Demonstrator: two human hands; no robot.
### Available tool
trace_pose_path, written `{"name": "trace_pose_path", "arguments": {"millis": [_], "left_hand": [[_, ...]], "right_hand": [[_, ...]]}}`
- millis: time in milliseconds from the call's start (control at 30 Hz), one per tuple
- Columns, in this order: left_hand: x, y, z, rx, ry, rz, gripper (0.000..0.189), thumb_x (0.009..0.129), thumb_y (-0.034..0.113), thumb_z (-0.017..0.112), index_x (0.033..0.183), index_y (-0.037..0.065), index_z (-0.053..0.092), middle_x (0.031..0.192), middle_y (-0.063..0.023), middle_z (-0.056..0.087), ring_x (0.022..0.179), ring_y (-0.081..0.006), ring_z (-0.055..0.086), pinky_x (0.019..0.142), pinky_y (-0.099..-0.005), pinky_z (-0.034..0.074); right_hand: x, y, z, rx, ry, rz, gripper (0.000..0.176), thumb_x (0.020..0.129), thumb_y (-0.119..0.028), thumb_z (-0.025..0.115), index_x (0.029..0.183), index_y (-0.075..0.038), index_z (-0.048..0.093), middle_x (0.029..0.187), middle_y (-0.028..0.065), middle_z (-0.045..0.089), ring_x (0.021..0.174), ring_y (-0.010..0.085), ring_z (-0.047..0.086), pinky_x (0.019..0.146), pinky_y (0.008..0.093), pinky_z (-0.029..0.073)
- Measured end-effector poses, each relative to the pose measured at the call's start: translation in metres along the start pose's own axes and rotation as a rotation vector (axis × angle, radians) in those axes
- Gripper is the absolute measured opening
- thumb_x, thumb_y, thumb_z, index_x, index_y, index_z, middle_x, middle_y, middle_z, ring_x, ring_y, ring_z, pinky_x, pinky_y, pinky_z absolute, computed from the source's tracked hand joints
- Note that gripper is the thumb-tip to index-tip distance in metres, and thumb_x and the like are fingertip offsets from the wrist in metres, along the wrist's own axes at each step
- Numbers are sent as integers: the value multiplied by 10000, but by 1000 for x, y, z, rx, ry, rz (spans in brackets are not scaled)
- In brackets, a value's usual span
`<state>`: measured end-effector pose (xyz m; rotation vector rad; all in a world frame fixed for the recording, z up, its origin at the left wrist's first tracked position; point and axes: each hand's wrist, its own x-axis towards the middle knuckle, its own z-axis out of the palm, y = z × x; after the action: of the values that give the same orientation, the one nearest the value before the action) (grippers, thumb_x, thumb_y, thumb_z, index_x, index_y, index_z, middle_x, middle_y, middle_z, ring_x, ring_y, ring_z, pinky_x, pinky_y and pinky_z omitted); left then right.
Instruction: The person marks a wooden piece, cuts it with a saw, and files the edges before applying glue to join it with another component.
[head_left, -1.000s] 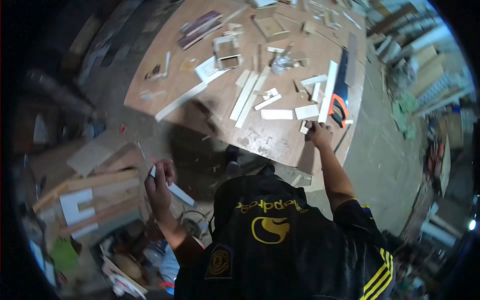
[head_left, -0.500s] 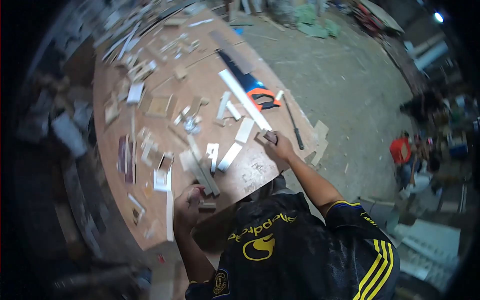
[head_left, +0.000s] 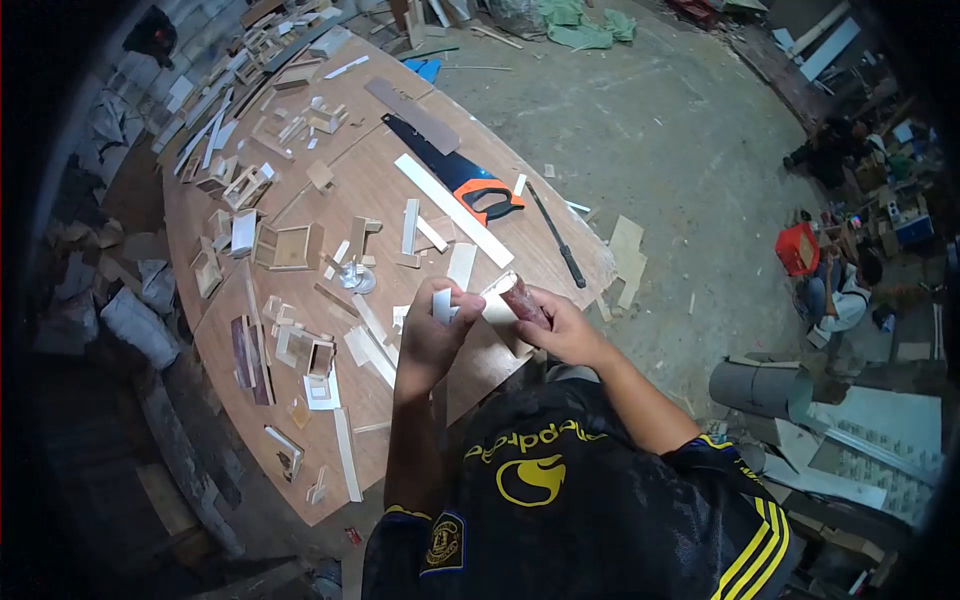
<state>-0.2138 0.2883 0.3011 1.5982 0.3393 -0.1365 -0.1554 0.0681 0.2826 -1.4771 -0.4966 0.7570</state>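
My left hand point(head_left: 432, 345) is closed around a small white strip point(head_left: 442, 306), which stands up between thumb and fingers. Close beside it, my right hand point(head_left: 568, 328) grips a reddish-brown roll point(head_left: 524, 302) with a pale end; it looks like sandpaper, though I cannot be sure. The pale end points toward my left thumb, and both hands are above the near edge of the wooden table point(head_left: 480, 375). Beyond them lie a long white strip point(head_left: 455, 210) and a handsaw point(head_left: 440, 160) with an orange and black handle.
Small wooden frames point(head_left: 287, 246), offcuts and a clear glass-like container point(head_left: 356, 277) crowd the tabletop. A black rod-shaped tool point(head_left: 557, 236) lies by the right edge. Across the floor, another person point(head_left: 845, 295) sits near a red container point(head_left: 797, 249).
My left hand has risen from the table's near-left side and now holds the white strip. My right hand has drawn back from the long strip's end, and the two hands are close together.
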Motion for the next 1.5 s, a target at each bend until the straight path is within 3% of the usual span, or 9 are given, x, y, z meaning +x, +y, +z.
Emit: {"name": "trace_pose_path", "arguments": {"millis": [233, 400, 467, 700, 967, 1067, 1167, 1433, 1500], "left_hand": [[-19, 39, 45, -21, 131, 18, 227, 953, 239, 678, 984, 15, 697, 664, 25, 582, 530, -48, 498, 471, -226, 392], [-16, 47, 80, -26, 440, -7, 235, 958, 222, 669, 982, -11, 689, 687, -10, 623, 525, -59, 524, 480, -230, 410], [-14, 52, 93, 5, 542, 16, 223, 954, 205, 675, 959, -17, 689, 684, -21, 636, 524, -55, 530, 473, -233, 410], [5, 63, 144, 131, 654, 234, 224, 963, 220, 665, 901, 6, 686, 645, 24, 568, 504, -50, 504, 449, -233, 377], [23, 42, 175, 10, 475, 335, 207, 1009, 185, 568, 1096, 14, 490, 854, -28, 588, 664, -57, 494, 584, -225, 412], [19, 62, 188, 175, 335, 285, 169, 1027, 155, 511, 1091, 14, 444, 908, -64, 604, 682, -87, 514, 613, -257, 440], [24, 77, 208, 129, 240, 285, 151, 1035, 155, 494, 1057, 7, 473, 849, -74, 645, 663, -102, 558, 611, -269, 461], [35, 101, 242, 290, 90, 186, 255, 1058, 216, 452, 962, 17, 579, 647, -19, 550, 564, -76, 482, 540, -255, 396], [35, 103, 251, 223, -14, 156, 261, 1058, 226, 456, 962, 18, 580, 638, -12, 534, 562, -76, 473, 540, -252, 388]], "right_hand": [[11, -41, -11, -342, 118, -283, 653, 949, -123, 642, 1511, -22, 325, 1308, 191, 552, 1210, 255, 546, 999, 378, 425], [7, -37, -24, -74, 154, -245, 710, 876, -189, 759, 1453, -44, 372, 1206, 181, 612, 1025, 282, 638, 899, 351, 484], [4, -39, -39, -394, 173, -386, 670, 828, -214, 803, 1368, -48, 441, 1153, 173, 627, 921, 299, 655, 834, 334, 506], [-10, -63, -88, -676, 203, -515, 681, 760, -184, 830, 1327, -20, 491, 1232, 190, 607, 1074, 349, 640, 903, 355, 516], [-26, -51, -174, -284, 43, -328, 344, 961, -146, 607, 1260, 19, 562, 1129, 171, 631, 1030, 271, 634, 865, 335, 497], [-41, -61, -194, 35, 14, -58, 404, 1017, -213, 554, 1339, 25, 505, 1125, 114, 607, 1048, 124, 575, 899, 280, 471], [-49, -69, -199, 133, 111, -342, 465, 1005, -205, 573, 1393, 21, 449, 1179, 114, 594, 1060, 139, 577, 908, 280, 472], [-71, -90, -227, 142, 129, -262, 739, 860, -63, 718, 1493, -13, 339, 1229, 110, 593, 992, 115, 589, 831, 251, 499], [-72, -73, -229, 104, 215, -320, 769, 836, -149, 775, 1472, 3, 371, 1243, 150, 596, 1128, 178, 580, 976, 313, 457]]}}
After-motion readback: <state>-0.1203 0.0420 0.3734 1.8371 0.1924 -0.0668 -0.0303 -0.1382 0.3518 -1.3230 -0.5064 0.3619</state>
